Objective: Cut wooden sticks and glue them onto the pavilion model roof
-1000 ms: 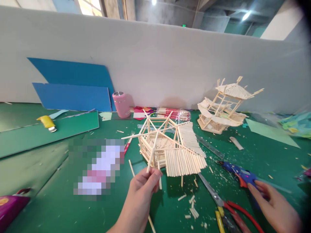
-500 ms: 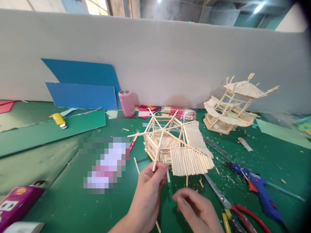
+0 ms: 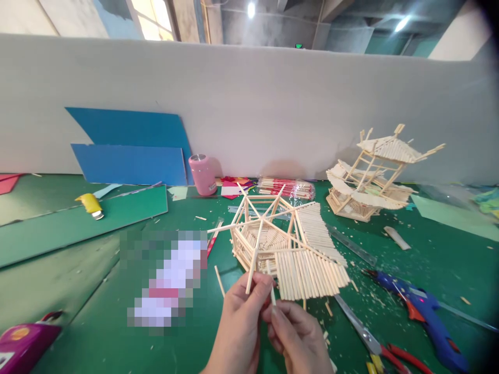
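A hexagonal frame of thin wooden sticks (image 3: 273, 239) stands on the green mat (image 3: 97, 322), two of its roof sides covered with rows of sticks. My left hand (image 3: 241, 322) pinches the near end of one long roof stick at the frame's front. My right hand (image 3: 300, 337) is right beside it, its fingertips pinched on a short loose stick (image 3: 271, 283) that stands up against the frame's near edge. The two hands touch.
A finished stick pagoda (image 3: 370, 176) stands at the back right. A blue glue gun (image 3: 421, 311), red-handled scissors (image 3: 374, 348) and a ruler (image 3: 346, 241) lie to the right. A pink cup (image 3: 202, 174), blue boards (image 3: 128, 148), a yellow tool (image 3: 90, 205) and stick offcuts are also on the mat.
My right hand left the glue gun, came across to the left and now holds a short stick beside my left hand, which has kept its grip on the roof stick.
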A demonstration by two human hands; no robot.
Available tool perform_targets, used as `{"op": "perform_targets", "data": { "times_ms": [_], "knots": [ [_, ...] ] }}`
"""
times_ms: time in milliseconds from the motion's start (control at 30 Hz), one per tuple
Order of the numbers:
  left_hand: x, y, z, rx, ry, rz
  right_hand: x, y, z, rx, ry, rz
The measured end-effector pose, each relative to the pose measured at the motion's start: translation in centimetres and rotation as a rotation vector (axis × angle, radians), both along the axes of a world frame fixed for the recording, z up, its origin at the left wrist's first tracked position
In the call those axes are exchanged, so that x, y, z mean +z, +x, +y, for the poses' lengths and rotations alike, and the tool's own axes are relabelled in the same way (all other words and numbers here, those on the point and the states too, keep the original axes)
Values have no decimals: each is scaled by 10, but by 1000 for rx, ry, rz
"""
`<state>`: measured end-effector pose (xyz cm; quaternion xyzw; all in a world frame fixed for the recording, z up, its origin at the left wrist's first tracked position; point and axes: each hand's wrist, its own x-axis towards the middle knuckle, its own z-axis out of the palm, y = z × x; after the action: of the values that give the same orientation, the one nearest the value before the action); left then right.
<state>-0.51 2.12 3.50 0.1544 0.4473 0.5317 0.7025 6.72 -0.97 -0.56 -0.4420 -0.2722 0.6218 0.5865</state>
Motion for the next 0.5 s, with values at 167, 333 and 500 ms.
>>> {"op": "perform_targets", "data": {
  "times_ms": [167,333,500],
  "knots": [
    [-1,-1,-2,21,26,34,-1,-1,3,-53,21,-22],
    [1,1,-2,37,75,126,-1,-4,4,-71,21,-16],
    [2,3,-1,55,113,181,-3,-6,3,-69,-27,44]
  ]
}}
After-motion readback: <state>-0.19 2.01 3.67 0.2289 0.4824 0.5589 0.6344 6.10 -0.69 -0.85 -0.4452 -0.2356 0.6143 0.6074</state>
